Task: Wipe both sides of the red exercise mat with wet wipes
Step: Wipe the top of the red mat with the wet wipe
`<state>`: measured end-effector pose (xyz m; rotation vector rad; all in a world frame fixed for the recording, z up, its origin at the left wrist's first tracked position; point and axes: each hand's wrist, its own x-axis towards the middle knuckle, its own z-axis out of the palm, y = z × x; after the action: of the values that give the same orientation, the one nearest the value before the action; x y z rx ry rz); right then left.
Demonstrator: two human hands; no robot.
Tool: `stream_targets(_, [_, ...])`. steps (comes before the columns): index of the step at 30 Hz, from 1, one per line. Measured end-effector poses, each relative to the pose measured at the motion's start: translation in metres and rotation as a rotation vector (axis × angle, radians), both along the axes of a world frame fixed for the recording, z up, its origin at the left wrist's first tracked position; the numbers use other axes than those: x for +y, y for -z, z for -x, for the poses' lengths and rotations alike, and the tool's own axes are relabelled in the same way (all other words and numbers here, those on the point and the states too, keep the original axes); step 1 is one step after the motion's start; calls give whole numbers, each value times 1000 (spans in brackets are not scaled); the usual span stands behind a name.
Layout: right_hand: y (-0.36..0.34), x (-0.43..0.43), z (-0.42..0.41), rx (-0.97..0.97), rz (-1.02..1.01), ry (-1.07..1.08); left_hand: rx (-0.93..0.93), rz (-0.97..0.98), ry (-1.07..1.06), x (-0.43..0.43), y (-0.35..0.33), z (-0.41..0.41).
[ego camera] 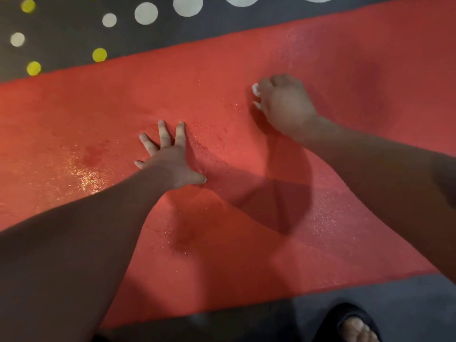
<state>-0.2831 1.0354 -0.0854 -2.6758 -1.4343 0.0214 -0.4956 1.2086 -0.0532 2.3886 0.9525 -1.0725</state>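
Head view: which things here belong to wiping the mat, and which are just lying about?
In the job: red exercise mat, spread out; wet wipe, mostly hidden in the right hand; left hand, pressing flat on the mat.
Just there: dark rug with white and yellow dots; black sandal on a foot.
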Motion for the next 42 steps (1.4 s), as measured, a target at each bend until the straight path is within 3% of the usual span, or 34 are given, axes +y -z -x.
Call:
stream_targets(1, [1, 4, -3, 7, 7, 83, 2, 2, -2, 0, 0, 0])
stream_targets(3, [1, 11, 22, 54, -38, 53, 5, 4, -6, 0, 2, 0])
stream_targets(5, [4, 10, 58, 168, -122, -171, 11, 3, -17, 0, 3, 0])
stream_targets(8, [3, 7, 61, 165, -33, -457, 18, 2, -18, 0, 4, 0])
stream_targets(10, [4, 15, 31, 127, -36, -306, 16, 8, -16, 0, 4, -1])
stream_targets(13, [4, 19, -6, 36, -72, 185, 19, 8, -21, 1, 4, -2])
stream_targets(14, [4, 22, -4, 15, -80, 236, 19, 8, -23, 1, 4, -2])
stream_targets(16, [5, 32, 21, 59, -99, 117, 17, 11, -26, 2, 5, -3])
stream_targets(20, [17, 35, 41, 140, -85, -320, 4, 20, -24, 4, 6, -1])
stream_targets(22, [16, 38, 12, 68, -67, -193, 3, 22, -25, 4, 7, -1])
stream_targets(25, [13, 34, -31, -21, -25, 259, 13, 25, -27, 3, 6, -1])
stream_targets(26, [11, 38, -28, -31, -6, 322, 16, 27, -25, 3, 6, -2])
stream_targets(28, [11, 54, -5, -11, 6, 208, 20, 26, -25, 3, 6, -3])
stream_targets(31, [18, 69, 37, 169, -83, -191, 16, 16, -19, 4, 7, -2])
stream_targets(34, [10, 68, 20, 139, -45, -375, 13, 19, -18, 5, 7, -2])
stream_targets(36, [10, 68, -11, 75, -16, -226, 19, 26, -20, 5, 6, -2])
stream_targets(38, [16, 63, -44, -46, 30, 77, 20, 33, -25, 5, 5, -3])
stream_targets(40, [19, 68, -48, -42, 28, 322, 14, 34, -22, 5, 5, -2])
stream_targets(42, [19, 88, -19, 38, -22, 283, 15, 34, -23, 5, 5, -3])
